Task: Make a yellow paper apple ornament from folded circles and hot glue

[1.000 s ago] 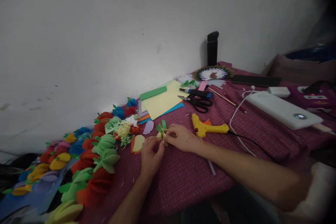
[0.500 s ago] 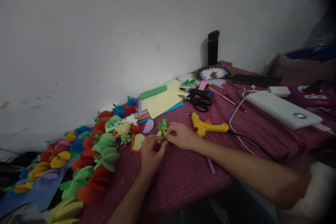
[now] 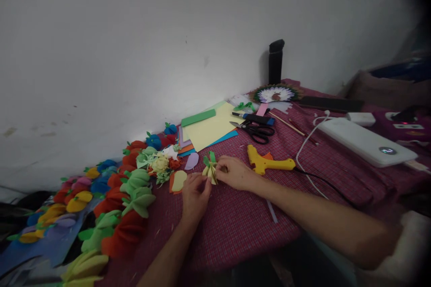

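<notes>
A small yellow paper pumpkin (image 3: 212, 173) with green leaves on top stands between my hands, its folded segments fanned apart. My left hand (image 3: 196, 192) pinches its left side low down, fingers closed. From the right, my right hand (image 3: 235, 173) grips its edge between thumb and curled fingers. Left of my left hand lie a yellow paper cutout (image 3: 179, 180) on orange pieces and a lilac cutout (image 3: 191, 161). A yellow glue gun (image 3: 269, 162) rests just right of my right hand.
Rows of coloured paper pumpkins (image 3: 128, 233) line the left. Behind are paper sheets (image 3: 210, 130), black scissors (image 3: 257, 132), a utility knife (image 3: 256, 118) and a black bottle (image 3: 275, 63). A white power bank (image 3: 363, 141) with a cable (image 3: 305, 148) sits at right. A wall closes the back.
The paper pumpkin's segments are spread wider and face the camera more. Both hands have shifted slightly around it, still holding on. The whole view has moved a little.
</notes>
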Action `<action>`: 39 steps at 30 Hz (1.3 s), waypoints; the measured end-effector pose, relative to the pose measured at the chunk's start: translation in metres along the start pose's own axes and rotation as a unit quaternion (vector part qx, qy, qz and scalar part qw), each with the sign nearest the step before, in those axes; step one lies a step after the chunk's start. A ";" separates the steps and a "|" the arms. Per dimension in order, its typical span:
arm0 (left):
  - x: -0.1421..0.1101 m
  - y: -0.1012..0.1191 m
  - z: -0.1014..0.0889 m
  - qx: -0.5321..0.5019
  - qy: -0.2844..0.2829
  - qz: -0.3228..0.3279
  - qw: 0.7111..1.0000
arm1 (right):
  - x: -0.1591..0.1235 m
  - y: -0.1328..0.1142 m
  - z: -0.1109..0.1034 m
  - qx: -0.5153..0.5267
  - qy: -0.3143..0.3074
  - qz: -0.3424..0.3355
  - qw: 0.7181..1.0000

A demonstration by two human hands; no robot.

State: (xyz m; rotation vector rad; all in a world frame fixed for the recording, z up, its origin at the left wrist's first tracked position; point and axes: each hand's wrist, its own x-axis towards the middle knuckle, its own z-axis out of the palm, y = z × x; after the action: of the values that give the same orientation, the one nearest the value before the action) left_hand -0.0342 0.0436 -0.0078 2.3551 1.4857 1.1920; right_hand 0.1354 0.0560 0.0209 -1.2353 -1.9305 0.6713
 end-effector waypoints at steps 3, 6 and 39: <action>-0.002 -0.002 0.001 0.020 0.025 -0.036 0.999 | 0.000 0.000 0.000 0.009 -0.004 0.001 1.000; -0.004 -0.002 0.000 0.032 0.035 -0.032 0.998 | 0.002 0.004 0.001 0.030 -0.014 0.014 0.999; 0.003 0.011 -0.011 -0.395 -0.003 -0.244 0.886 | 0.001 0.014 0.005 0.107 -0.038 0.025 0.993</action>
State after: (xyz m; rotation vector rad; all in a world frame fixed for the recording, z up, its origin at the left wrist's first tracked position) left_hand -0.0328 0.0370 0.0065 1.3496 1.1549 1.2956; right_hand 0.1382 0.0629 0.0075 -1.1407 -1.8381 0.9367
